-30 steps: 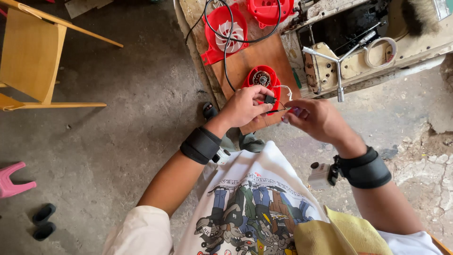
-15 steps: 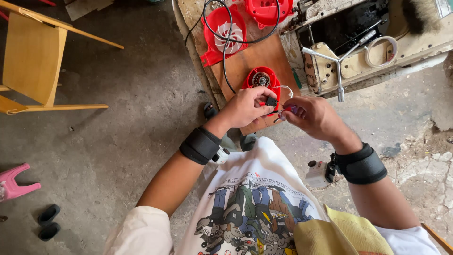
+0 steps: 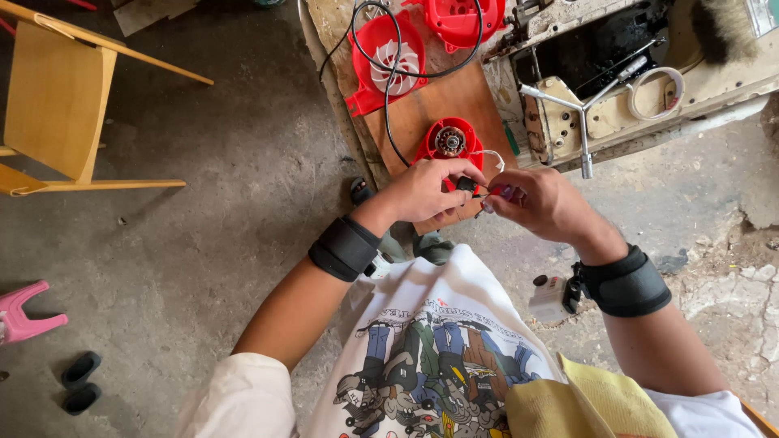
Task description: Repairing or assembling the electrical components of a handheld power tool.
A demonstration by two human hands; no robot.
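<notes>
1. The left hand (image 3: 426, 191) and right hand (image 3: 540, 203) meet just above the centre of the frame, fingertips drawn together. The left pinches a small black part (image 3: 466, 184); the right is pinched close beside it on something too small to make out.
2. The small black part sits directly below the red motor housing (image 3: 450, 142), which lies on a wooden board (image 3: 422, 109) in the upper middle of the frame. Thin white wires (image 3: 489, 154) run from the housing toward the fingers.
3. Handling, as I judge it: the part looks light and rigid, easy to drop, so a fingertip pinch on its body suits it. The wires look thin and soft (likely to kink or tear at their ends), so they are best held near the part, not tugged.
4. The housing seems stiff plastic, best gripped by its rim.
5. Nearby: a second red fan cover (image 3: 388, 63) with a black cable (image 3: 389, 113) at upper centre, a metal cross wrench (image 3: 580, 105) at upper right, a wooden chair (image 3: 57, 105) at upper left.
</notes>
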